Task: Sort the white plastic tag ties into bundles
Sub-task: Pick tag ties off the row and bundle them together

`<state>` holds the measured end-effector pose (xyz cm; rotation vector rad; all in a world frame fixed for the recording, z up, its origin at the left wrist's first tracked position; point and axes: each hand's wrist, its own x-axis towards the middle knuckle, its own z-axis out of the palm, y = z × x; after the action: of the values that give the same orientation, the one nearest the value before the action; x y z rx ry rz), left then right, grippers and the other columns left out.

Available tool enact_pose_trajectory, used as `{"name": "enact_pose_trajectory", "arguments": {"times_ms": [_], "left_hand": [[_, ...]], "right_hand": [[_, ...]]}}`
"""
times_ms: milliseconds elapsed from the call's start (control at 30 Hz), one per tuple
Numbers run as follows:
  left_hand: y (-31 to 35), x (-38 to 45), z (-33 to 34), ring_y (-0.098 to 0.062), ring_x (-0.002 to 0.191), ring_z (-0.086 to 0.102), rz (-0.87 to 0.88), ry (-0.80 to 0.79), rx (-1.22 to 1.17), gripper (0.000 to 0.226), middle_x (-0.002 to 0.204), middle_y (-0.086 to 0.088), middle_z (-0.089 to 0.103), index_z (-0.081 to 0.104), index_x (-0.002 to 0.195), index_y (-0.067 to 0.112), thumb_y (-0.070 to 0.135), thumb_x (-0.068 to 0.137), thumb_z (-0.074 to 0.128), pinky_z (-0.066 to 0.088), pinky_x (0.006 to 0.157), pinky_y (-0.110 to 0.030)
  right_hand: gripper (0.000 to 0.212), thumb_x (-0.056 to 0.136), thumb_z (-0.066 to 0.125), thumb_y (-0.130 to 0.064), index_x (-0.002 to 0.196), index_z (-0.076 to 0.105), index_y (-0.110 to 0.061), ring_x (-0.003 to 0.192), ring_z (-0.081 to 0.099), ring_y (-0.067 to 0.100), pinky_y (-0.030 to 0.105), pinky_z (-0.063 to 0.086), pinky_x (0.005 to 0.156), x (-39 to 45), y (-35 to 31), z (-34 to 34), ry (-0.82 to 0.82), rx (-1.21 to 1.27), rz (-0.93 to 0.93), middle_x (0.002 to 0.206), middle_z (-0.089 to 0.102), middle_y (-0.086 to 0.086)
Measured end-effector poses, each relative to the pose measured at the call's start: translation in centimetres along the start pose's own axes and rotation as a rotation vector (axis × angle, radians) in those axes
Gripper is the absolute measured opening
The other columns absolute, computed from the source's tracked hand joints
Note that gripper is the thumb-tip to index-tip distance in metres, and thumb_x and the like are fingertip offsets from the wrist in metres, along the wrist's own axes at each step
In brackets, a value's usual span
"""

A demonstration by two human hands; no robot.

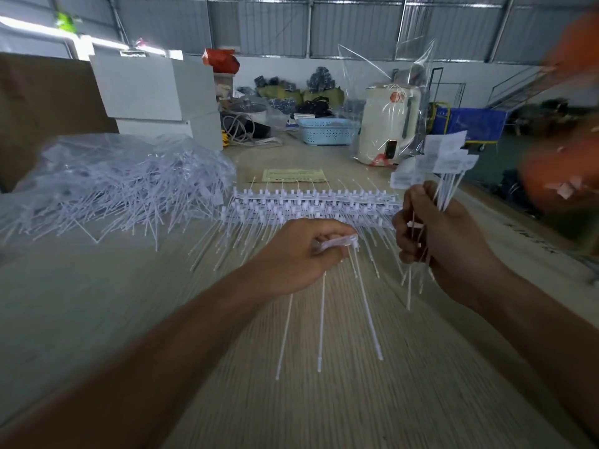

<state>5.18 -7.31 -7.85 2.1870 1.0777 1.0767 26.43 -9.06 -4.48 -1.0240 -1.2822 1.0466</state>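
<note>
Over near table [97, 319], my left hand [301, 254] pinches few ties [322, 319], right hand [434, 234] grips bundle [445, 189]; loose tails could slip or tangle.

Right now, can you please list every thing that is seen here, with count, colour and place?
loose ties: big pile, white, table left
lined-up ties: rows, white, table centre
few ties: about three, white, hanging from left hand
bundle: one, white, upright in right hand
paper: one, yellow-green, behind rows
basket: one, light blue, far centre
boxes: two, white, stacked far left
appliance: one, white, in clear bag, far right
table: one, pale wood
left hand: grips few ties
right hand: grips bundle
</note>
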Motion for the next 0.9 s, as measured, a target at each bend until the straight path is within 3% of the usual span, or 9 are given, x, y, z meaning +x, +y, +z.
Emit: {"name": "enact_pose_trajectory", "arguments": {"times_ms": [100,200,267,367,500,633,767,900], "left_hand": [[0.0,0.0,0.0,0.007,0.089,0.067,0.018,0.008,0.001,0.028,0.105,0.014,0.073,0.071,0.122,0.024,0.018,0.094,0.067,0.046,0.072,-0.003],[-0.1,0.0,0.0,0.006,0.089,0.068,0.026,0.017,-0.004,0.028,0.105,0.012,0.074,0.071,0.121,0.023,0.019,0.094,0.068,0.047,0.073,-0.005],[-0.1,0.0,0.0,0.006,0.089,0.067,0.029,0.016,-0.008,0.027,0.104,0.014,0.074,0.071,0.120,0.024,0.019,0.094,0.068,0.047,0.073,-0.004],[0.0,0.0,0.0,0.007,0.094,0.066,0.048,0.013,0.013,0.028,0.107,0.015,0.074,0.071,0.121,0.025,0.020,0.094,0.068,0.048,0.077,-0.005],[-0.1,0.0,-0.1,0.006,0.092,0.067,0.051,0.019,0.010,0.028,0.105,0.016,0.074,0.071,0.120,0.026,0.019,0.094,0.068,0.051,0.077,-0.009],[0.0,-0.1,-0.1,0.004,0.090,0.068,0.051,0.013,0.017,0.029,0.106,0.013,0.074,0.071,0.121,0.024,0.017,0.093,0.068,0.053,0.078,-0.014],[0.2,-0.1,-0.1,0.006,0.089,0.067,0.054,-0.005,0.031,0.030,0.106,0.015,0.073,0.070,0.123,0.022,0.016,0.093,0.067,0.053,0.079,-0.014],[0.2,-0.1,-0.1,0.010,0.090,0.066,0.062,0.005,0.036,0.030,0.099,0.021,0.070,0.071,0.122,0.020,0.014,0.093,0.068,0.047,0.076,-0.004]], "right_hand": [[0.024,0.106,0.046,-0.028,0.087,0.046,-0.014,0.050,0.022,0.014,0.024,0.023,0.043,0.0,0.1,0.0,-0.023,0.007,-0.077,0.061,0.033,0.001],[0.017,0.102,0.055,-0.019,0.087,0.051,-0.012,0.050,0.016,0.014,0.023,0.020,0.043,-0.2,0.2,0.2,-0.022,0.015,-0.144,0.062,0.021,0.005],[0.022,0.099,0.058,-0.016,0.079,0.052,-0.010,0.047,0.018,0.014,0.024,0.021,0.042,-0.2,0.3,0.3,-0.004,0.025,-0.165,0.057,0.022,0.002],[0.020,0.100,0.057,-0.016,0.088,0.060,0.000,0.046,0.020,0.013,0.023,0.023,0.042,-0.2,0.4,0.3,0.000,0.052,-0.151,0.056,0.024,0.002],[0.023,0.104,0.049,-0.021,0.091,0.065,-0.012,0.050,0.031,0.014,0.023,0.030,0.044,0.0,0.3,0.1,-0.003,0.129,-0.152,0.064,0.038,0.002],[0.023,0.096,0.060,-0.035,0.093,0.070,-0.015,0.054,0.040,0.014,0.023,0.038,0.048,-0.1,0.1,-0.1,-0.043,0.141,-0.244,0.074,0.043,0.004],[0.022,0.101,0.055,-0.022,0.087,0.071,-0.015,0.053,0.035,0.013,0.022,0.036,0.048,-0.1,-0.3,-0.3,-0.005,0.114,-0.258,0.061,0.036,-0.003],[0.026,0.098,0.058,-0.011,0.083,0.074,-0.025,0.053,0.037,0.008,0.019,0.035,0.047,-0.3,-1.4,-0.5,0.028,0.176,-0.317,0.068,0.050,-0.002]]}}
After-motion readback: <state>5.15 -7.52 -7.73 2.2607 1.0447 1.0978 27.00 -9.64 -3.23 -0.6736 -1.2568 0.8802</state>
